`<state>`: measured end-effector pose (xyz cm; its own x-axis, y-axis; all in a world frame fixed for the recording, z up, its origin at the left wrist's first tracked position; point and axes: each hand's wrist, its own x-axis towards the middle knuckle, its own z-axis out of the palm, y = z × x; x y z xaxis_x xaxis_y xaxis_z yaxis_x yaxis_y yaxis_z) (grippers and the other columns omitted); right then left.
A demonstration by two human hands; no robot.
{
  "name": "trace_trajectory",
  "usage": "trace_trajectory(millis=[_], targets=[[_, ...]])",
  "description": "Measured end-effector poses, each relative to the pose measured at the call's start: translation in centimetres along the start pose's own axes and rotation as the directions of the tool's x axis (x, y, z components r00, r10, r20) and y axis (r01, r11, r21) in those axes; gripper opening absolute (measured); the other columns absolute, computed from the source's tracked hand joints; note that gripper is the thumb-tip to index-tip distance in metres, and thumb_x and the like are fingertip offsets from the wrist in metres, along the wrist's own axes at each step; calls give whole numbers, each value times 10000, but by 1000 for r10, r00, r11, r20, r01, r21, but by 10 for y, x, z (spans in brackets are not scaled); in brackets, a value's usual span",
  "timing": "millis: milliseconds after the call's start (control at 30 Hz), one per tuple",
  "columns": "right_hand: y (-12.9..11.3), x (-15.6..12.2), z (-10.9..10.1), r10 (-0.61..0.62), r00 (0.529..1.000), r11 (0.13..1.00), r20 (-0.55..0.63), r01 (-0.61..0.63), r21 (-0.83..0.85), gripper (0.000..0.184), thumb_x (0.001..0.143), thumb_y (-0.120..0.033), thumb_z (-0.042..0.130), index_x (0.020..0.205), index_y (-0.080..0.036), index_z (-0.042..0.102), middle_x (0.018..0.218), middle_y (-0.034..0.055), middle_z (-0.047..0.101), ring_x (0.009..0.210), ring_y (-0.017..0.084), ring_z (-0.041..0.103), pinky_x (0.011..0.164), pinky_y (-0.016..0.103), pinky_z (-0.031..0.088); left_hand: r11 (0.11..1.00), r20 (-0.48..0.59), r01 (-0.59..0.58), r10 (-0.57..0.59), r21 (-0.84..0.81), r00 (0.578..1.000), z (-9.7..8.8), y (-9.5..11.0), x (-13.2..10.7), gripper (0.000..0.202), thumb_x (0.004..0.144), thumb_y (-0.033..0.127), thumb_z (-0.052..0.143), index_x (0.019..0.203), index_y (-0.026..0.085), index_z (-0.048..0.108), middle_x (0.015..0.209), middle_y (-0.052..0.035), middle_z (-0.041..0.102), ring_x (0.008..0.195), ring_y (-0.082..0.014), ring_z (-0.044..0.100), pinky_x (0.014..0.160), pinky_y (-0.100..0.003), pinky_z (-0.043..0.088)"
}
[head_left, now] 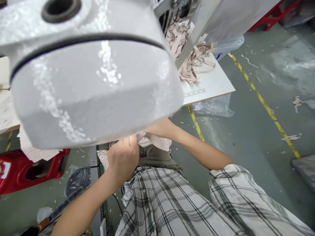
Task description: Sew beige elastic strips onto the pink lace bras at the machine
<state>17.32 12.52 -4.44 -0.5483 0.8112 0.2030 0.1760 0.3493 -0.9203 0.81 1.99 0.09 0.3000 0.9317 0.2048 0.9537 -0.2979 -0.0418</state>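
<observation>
The person's left hand [124, 153] is curled into a loose fist, thumb and fingers closed on the left side of a pale pink cloth [158, 141]. The cloth hangs at the near edge of a large grey-white machine head [98, 95], above the person's lap, with its far part hidden under the machine. The right hand [159, 127] reaches in from the right to the cloth's far side; its fingers are covered by the machine head, so whether they grip cannot be told. A pale lacy piece [103, 158] shows just left of the left hand.

To the far right, pinkish strips [197, 60] lie in a loose heap on a white tabletop [220, 78], with a ruler [195, 92] near its front edge. A clear plastic bag [216, 106] shows below that edge. A red stool [14, 180] stands at the left, and yellow tape [267, 108] crosses the scrap-strewn floor [248, 141] at the right.
</observation>
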Motion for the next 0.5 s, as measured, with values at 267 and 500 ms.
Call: trace_trajectory(millis=[267,500], targets=[[-6,0,-1,6,1000,997,-11,-7,-81,227,860,-192,533,976,-194,728,1161,64,690,1101,210,637,867,326,572,995,-5,-33,33,96,999,1,2,-1,217,970,143,453,1043,139,657,490,6,452,438,-152,476,433,-310,186],[-1,-5,-4,53,999,998,-11,-54,-38,172,855,-224,548,933,-189,698,942,45,655,921,187,614,722,276,534,992,36,-69,66,103,997,-2,5,0,250,981,144,447,1132,119,645,567,-16,565,473,-147,524,440,-296,237]])
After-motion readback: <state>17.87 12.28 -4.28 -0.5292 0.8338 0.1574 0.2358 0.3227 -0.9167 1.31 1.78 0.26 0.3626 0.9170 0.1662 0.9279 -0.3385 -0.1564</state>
